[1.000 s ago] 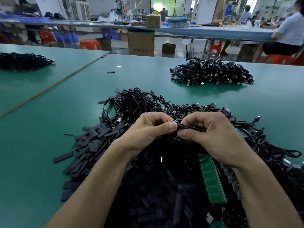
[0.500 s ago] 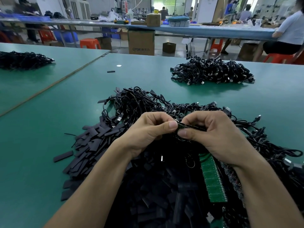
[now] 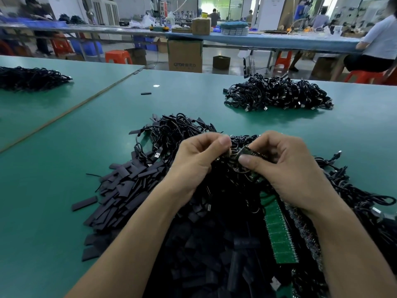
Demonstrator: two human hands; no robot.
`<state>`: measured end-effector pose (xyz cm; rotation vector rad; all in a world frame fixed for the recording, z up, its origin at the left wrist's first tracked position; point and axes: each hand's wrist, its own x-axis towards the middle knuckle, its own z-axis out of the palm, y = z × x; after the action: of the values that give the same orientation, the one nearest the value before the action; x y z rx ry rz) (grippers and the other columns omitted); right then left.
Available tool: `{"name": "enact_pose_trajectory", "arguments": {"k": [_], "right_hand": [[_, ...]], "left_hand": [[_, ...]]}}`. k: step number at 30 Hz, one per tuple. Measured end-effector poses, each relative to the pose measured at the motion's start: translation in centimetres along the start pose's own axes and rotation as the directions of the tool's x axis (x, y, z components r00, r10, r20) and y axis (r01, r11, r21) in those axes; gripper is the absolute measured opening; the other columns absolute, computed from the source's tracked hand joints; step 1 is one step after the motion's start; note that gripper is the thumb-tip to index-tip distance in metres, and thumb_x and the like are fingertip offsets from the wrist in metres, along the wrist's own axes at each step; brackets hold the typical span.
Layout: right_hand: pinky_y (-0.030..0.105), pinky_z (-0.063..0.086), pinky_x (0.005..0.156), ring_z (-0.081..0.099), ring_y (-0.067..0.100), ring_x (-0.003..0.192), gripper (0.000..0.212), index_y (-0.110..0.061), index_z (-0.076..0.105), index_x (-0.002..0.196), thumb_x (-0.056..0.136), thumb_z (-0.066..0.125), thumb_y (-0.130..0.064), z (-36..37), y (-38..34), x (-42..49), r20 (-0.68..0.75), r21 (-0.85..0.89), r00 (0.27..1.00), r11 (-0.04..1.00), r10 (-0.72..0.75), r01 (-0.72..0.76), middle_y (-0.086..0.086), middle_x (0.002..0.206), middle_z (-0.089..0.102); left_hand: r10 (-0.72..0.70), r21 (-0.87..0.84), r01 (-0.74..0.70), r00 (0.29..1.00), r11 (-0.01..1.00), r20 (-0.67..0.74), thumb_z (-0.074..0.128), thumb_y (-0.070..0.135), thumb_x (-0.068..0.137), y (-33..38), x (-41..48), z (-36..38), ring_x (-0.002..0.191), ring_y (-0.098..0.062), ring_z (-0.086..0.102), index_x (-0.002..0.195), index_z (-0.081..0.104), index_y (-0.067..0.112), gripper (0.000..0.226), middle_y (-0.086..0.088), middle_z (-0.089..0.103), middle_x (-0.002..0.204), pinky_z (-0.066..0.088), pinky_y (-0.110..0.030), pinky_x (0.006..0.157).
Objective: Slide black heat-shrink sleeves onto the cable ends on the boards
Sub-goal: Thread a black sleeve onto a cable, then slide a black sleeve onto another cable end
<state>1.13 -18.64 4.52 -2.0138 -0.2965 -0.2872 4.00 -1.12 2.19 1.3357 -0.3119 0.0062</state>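
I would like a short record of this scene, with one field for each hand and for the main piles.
table: green work table
left hand: left hand pinches a small black piece, too blurred to name
right hand: right hand grips a small green circuit board
near pile: flat black heat-shrink sleeves
far pile: black cables

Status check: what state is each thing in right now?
left hand, pinching a blurred dark piece
right hand, gripping the small board
small board, held above the cables
green board strip, lying flat among cables
loose sleeves, heaped on the table
far cable pile, lying apart, untouched
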Motion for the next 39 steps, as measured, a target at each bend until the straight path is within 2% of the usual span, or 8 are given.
{"name": "enact_pose_trajectory", "arguments": {"k": [8,13,16,21,25,28,32,39], "right_hand": [[0.030,0.051,0.074,0.064,0.016,0.079,0.019,-0.026,0.061,0.078,0.083,0.079,-0.029,0.1,-0.2,-0.3,-0.257,-0.209,0.958,0.960,0.129,-0.185,-0.006,0.079,0.067],[0.029,0.053,0.076,0.061,0.009,0.082,0.023,-0.032,0.062,0.090,0.079,0.076,-0.016,-0.1,-2.2,-0.7,-0.174,-0.400,0.981,0.905,0.081,-0.146,-0.016,0.080,0.064],[0.028,0.050,0.086,0.059,0.004,0.089,0.036,-0.036,0.064,0.107,0.080,0.076,-0.015,0.5,-4.2,-1.0,-0.084,-0.490,0.996,0.872,-0.037,-0.009,-0.018,0.094,0.064],[0.026,0.044,0.084,0.057,0.009,0.093,0.026,-0.034,0.070,0.106,0.086,0.071,-0.018,3.8,-6.8,-1.4,0.145,-0.535,0.976,0.817,-0.164,0.216,-0.015,0.100,0.062],[0.037,0.047,0.066,0.056,0.027,0.074,0.021,-0.023,0.061,0.102,0.087,0.060,-0.007,6.4,-6.7,-0.8,0.342,-0.644,0.939,0.720,-0.031,0.258,-0.002,0.085,0.049],[0.035,0.035,0.065,0.044,0.026,0.071,0.024,-0.023,0.043,0.094,0.087,0.058,-0.005,8.4,-5.6,0.1,0.425,-0.669,0.902,0.698,0.077,0.256,-0.001,0.083,0.034],[0.041,0.051,0.077,0.052,0.031,0.118,0.036,-0.020,0.056,0.122,0.090,0.060,-0.006,11.3,-3.2,0.6,0.532,-0.681,0.828,0.669,0.175,0.296,0.003,0.125,0.050],[0.033,0.042,0.067,0.053,0.024,0.114,0.013,-0.020,0.069,0.106,0.096,0.060,-0.017,12.4,-0.2,-0.1,0.381,-0.660,0.924,0.694,-0.022,0.288,-0.003,0.113,0.057]], "left_hand": [[0.363,0.078,-0.375,0.795,0.924,-0.485,0.042,0.031,0.107,2.6,0.1,-0.7,0.067,-0.011,0.065,0.090,0.048,0.025,0.019,0.009,0.067,0.066,0.048,-0.024,0.065],[0.641,0.381,-0.521,0.542,0.763,-0.544,0.045,0.020,0.106,3.9,0.0,-0.9,0.051,-0.015,0.031,0.088,0.051,0.027,0.019,0.014,0.049,0.063,0.030,-0.031,0.047],[0.786,0.579,-0.532,0.409,0.618,-0.463,0.051,0.017,0.103,4.5,0.0,-1.3,0.060,-0.005,0.038,0.094,0.058,0.025,0.014,0.011,0.051,0.073,0.035,-0.027,0.054],[0.654,0.669,-0.275,0.633,0.690,-0.415,0.043,0.019,0.106,4.2,0.1,-1.6,0.085,-0.010,0.058,0.132,0.060,0.019,0.031,0.011,0.064,0.101,0.048,-0.027,0.078],[0.547,0.726,-0.127,0.746,0.676,-0.379,0.037,0.014,0.106,3.8,0.2,-1.7,0.085,-0.010,0.049,0.155,0.035,0.021,0.050,0.010,0.055,0.097,0.043,-0.027,0.080],[0.566,0.747,-0.118,0.731,0.654,-0.380,0.040,0.014,0.106,3.7,0.0,-1.7,0.074,-0.009,0.051,0.156,0.031,0.022,0.051,0.007,0.062,0.092,0.044,-0.026,0.071],[0.600,0.730,-0.144,0.685,0.668,-0.414,0.045,0.018,0.105,3.8,-0.1,-1.9,0.066,-0.001,0.056,0.124,0.045,0.018,0.019,0.018,0.068,0.091,0.041,-0.024,0.062],[0.610,0.739,-0.139,0.673,0.659,-0.418,0.050,0.024,0.104,3.8,-0.1,-2.2,0.072,-0.003,0.056,0.113,0.062,0.022,0.015,0.012,0.067,0.091,0.045,-0.026,0.064]]}}
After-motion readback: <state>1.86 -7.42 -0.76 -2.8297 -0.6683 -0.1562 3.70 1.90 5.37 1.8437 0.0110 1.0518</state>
